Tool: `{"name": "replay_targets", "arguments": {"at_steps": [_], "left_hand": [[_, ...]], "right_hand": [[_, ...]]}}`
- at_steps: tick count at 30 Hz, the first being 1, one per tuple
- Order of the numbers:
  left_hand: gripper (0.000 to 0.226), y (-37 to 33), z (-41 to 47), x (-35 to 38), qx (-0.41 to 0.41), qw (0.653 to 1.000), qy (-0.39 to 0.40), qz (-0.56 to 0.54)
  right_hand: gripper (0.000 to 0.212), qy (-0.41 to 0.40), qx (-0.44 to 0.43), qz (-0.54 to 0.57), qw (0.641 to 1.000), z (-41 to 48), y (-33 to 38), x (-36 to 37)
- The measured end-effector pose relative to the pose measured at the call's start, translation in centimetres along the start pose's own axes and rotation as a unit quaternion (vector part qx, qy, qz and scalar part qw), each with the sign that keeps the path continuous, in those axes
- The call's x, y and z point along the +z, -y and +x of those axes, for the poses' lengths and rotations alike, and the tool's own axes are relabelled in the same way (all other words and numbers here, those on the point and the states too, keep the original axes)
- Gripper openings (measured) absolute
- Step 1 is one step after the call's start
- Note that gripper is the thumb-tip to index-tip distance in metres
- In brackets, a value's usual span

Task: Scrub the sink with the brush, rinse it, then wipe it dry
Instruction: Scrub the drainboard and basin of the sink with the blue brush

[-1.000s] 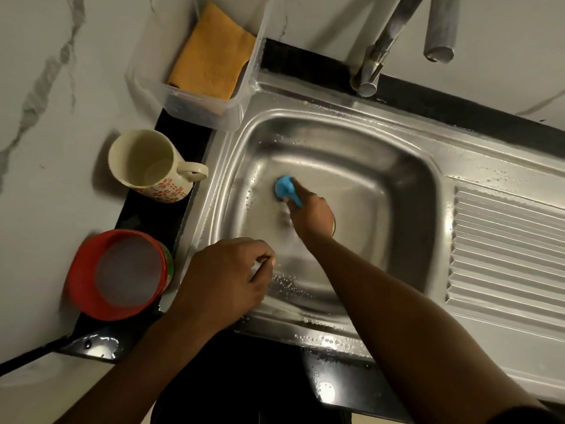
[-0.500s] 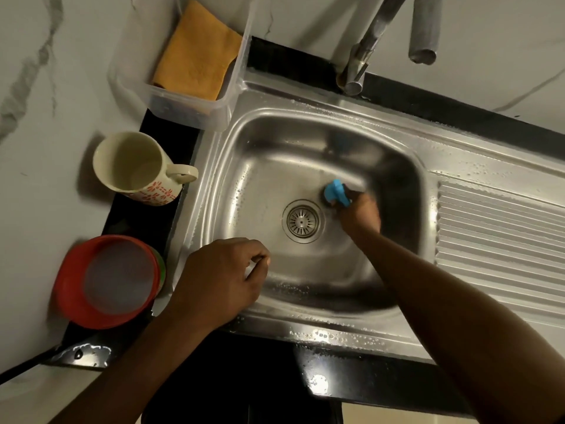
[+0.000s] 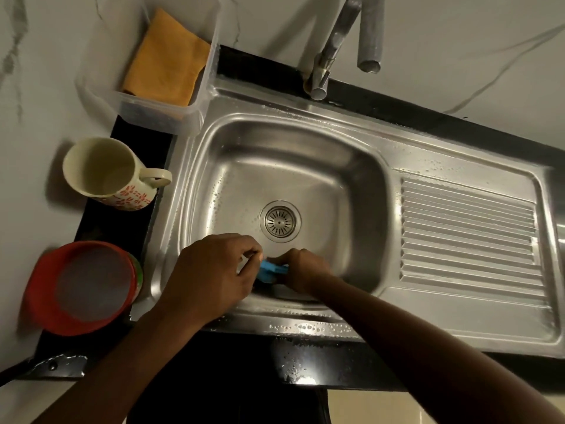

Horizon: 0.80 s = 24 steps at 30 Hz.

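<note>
The steel sink (image 3: 336, 119) is wet, with droplets along its rim and its round drain (image 3: 279, 221) uncovered. My right hand (image 3: 305, 270) grips a blue brush (image 3: 272, 270) and presses it against the basin's near wall, just in front of the drain. My left hand (image 3: 211, 270) rests on the sink's front-left rim with its fingers curled and nothing in them; it sits right beside the brush. The brush's bristles are hidden under my hands. An orange cloth (image 3: 165, 56) lies folded in a clear plastic tub (image 3: 159, 113) at the sink's back-left corner.
The tap (image 3: 333, 47) rises behind the basin, its spout hanging over the back edge. A cream mug (image 3: 104, 172) and a red bowl (image 3: 79, 289) stand on the dark counter to the left. The ribbed drainboard (image 3: 467, 237) stretches to the right.
My right hand has swept the brush from the basin's back left, past the right of the drain, to the near wall. My left hand stays on the rim.
</note>
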State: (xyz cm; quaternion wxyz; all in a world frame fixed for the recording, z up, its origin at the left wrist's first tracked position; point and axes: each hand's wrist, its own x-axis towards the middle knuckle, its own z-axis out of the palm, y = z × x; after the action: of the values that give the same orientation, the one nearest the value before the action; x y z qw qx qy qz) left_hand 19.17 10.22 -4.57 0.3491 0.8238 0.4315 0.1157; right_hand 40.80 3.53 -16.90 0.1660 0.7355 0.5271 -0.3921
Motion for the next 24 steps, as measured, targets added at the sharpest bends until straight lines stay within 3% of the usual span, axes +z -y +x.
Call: {"name": "replay_targets", "arguments": {"at_steps": [3,8,12,16,20,24], "left_hand": [[0.015,0.3,-0.2,-0.2,-0.004,1.000,-0.006,-0.001],[0.013,0.5,-1.3,-0.7,-0.017,1.000,-0.010,-0.006],[0.016,0.7,-1.8,-0.7,-0.016,1.000,-0.007,-0.009],[0.010,0.6,-1.9,-0.7,-0.007,1.000,-0.009,0.000],[0.008,0.9,-2.0,-0.9,-0.006,1.000,-0.011,0.000],[0.007,1.1,-2.3,-0.7,-0.012,1.000,-0.008,-0.005]], "right_hand": [[0.054,-0.033,0.031,-0.044,0.998,-0.5,-3.8,-2.8],[0.055,-0.138,0.127,0.039,0.982,0.0,-6.9,-5.2],[0.052,-0.088,0.072,0.065,0.991,-0.1,-3.1,-1.7],[0.054,-0.012,-0.012,-0.041,0.999,-1.2,-1.7,-0.5],[0.053,-0.029,0.070,-0.112,0.991,-0.5,-5.7,-6.0],[0.049,-0.074,0.136,-0.051,0.987,-0.1,-6.3,-8.0]]}}
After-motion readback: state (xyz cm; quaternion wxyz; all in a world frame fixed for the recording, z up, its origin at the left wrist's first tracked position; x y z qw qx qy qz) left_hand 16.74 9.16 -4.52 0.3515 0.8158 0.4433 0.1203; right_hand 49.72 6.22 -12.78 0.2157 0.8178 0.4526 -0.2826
